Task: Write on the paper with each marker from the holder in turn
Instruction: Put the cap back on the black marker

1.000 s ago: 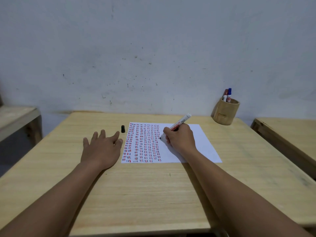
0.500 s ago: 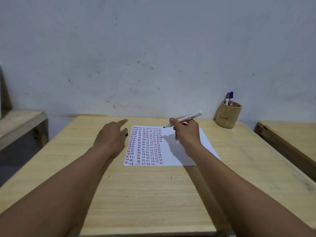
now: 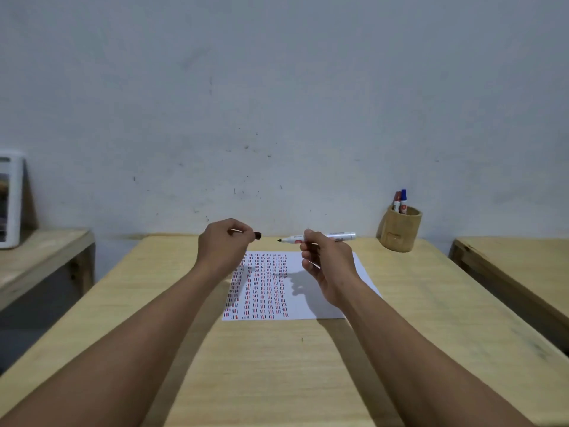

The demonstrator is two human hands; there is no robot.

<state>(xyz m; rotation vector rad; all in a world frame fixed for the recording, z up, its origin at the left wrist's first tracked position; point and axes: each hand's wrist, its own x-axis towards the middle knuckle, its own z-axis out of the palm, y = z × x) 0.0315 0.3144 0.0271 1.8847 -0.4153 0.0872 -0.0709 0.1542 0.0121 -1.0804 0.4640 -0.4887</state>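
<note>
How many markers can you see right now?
3: a white black-tipped marker in the right hand, a red-capped and a blue-capped marker in the wooden holder. Others may hide inside.

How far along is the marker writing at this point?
Done: columns of short marks cover the left half of the paper. In hand: the right hand holds an uncapped marker, the left hand its cap, apart. Left: capping; two markers wait in the holder.
</note>
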